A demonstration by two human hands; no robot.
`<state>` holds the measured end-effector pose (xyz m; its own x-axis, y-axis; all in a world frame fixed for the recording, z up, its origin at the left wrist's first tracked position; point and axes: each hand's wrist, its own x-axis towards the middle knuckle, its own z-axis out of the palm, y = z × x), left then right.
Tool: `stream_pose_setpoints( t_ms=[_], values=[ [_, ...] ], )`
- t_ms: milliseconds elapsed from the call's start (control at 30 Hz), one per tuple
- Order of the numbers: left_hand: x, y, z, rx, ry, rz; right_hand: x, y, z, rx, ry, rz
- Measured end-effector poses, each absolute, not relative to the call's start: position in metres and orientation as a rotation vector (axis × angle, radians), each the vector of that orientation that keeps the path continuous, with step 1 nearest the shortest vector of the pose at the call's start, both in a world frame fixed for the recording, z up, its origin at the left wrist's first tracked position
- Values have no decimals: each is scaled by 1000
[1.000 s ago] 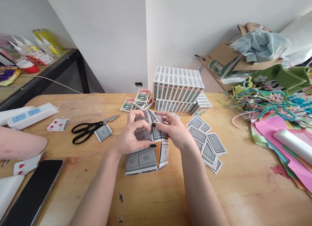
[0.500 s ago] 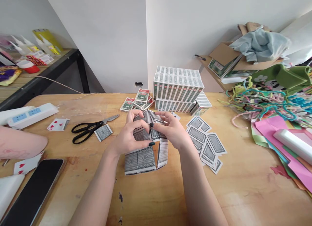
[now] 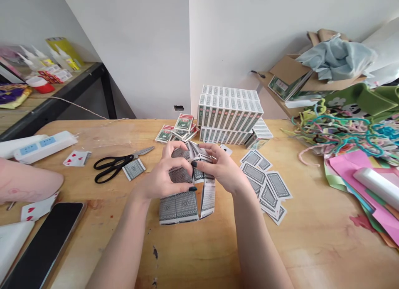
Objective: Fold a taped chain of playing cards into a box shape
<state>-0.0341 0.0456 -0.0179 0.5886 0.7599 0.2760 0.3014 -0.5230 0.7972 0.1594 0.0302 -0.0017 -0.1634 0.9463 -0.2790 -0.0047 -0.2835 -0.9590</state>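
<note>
A structure of folded playing cards (image 3: 186, 204), backs outward, stands on the table in front of me, with a gap between its panels near the right front. My left hand (image 3: 173, 170) curls over its left side, thumb and fingertips pressing on the cards. From the right, my right hand (image 3: 215, 166) grips the upper cards between thumb and fingers. The inner fingertips are partly hidden. Loose playing cards (image 3: 266, 183) lie face down to the right. Left of the structure are black scissors (image 3: 116, 164) and a folded card (image 3: 134, 169).
Boxed card decks (image 3: 229, 110) are stacked behind my hands, beside several loose boxes (image 3: 183, 123). A phone (image 3: 46, 243) and a power strip (image 3: 45, 145) lie on the left. Pipe cleaners (image 3: 346, 133) and coloured paper (image 3: 368, 189) cover the right side. Another person's arm (image 3: 29, 179) rests at left.
The view has shifted slightly. Both hands keep about the same grip on the card structure, with only small finger movement.
</note>
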Motion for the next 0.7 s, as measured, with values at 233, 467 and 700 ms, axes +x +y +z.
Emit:
stream_pose_setpoints(
  t_ms=[233,467,700],
  values=[
    [-40,42,-19,2038,807,766,157,29,-1,-1329,-1226,1507],
    [-41,40,-25,1969,848,812,158,27,-2,-1346,-1262,1538],
    [-39,42,-29,1935,858,868,153,25,-1,-1381,-1311,1488]
  ],
)
